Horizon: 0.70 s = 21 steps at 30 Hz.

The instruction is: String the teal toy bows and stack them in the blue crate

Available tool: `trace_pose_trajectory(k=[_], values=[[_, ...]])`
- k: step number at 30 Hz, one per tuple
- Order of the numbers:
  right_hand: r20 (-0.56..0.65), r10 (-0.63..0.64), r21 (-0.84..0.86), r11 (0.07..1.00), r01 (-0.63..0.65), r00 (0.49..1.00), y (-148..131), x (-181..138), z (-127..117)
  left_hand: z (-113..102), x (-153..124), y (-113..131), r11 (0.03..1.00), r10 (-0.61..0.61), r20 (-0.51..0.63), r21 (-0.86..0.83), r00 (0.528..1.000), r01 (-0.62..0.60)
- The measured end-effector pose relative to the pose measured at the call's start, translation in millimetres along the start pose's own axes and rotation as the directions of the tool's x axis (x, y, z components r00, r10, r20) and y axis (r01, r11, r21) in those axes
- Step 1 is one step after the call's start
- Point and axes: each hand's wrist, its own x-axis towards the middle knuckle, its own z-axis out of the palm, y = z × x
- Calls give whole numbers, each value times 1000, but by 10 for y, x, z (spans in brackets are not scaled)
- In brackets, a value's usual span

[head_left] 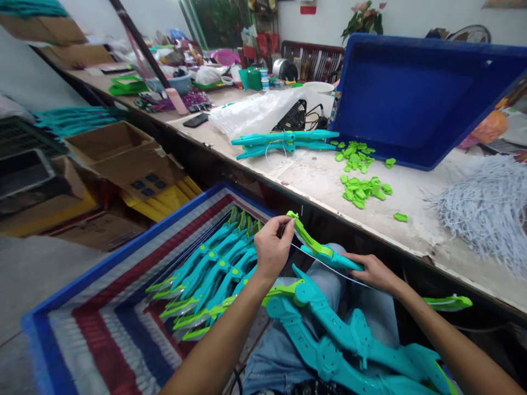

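Observation:
Across my lap lies a turquoise and lime-green plastic toy bow (325,323) with jointed limbs. My left hand (272,244) pinches a thin white string (329,267) right beside the lime-green tip of one limb; the exact grip is partly hidden by the fingers. My right hand (373,271) is closed around the turquoise part of that same limb, and the string runs below the limb toward it. Another lime-green limb end (448,303) sticks out beyond my right forearm.
At my left, a blue-rimmed crate (78,293) with a striped lining holds several similar bows (222,263). The table (304,178) carries another bow (288,144), small green pieces (362,189), a tipped blue bin (420,104) and a heap of white strings (486,211). Cardboard boxes (119,148) stand farther left.

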Motion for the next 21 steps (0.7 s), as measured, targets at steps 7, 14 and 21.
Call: trace_pose_trajectory(k=[7,14,21], values=[[-94,-94,-108,991,84,991,95,-89,165,-103,82,51,943,-188,188,-241,964,230],[-376,-281,-247,949,197,883,-354,-19,172,-343,-36,-5,925,-207,305,-250,930,287],[-413,-431,118,848,516,803,-1485,571,89,-465,-223,-66,897,-228,359,-284,905,339]])
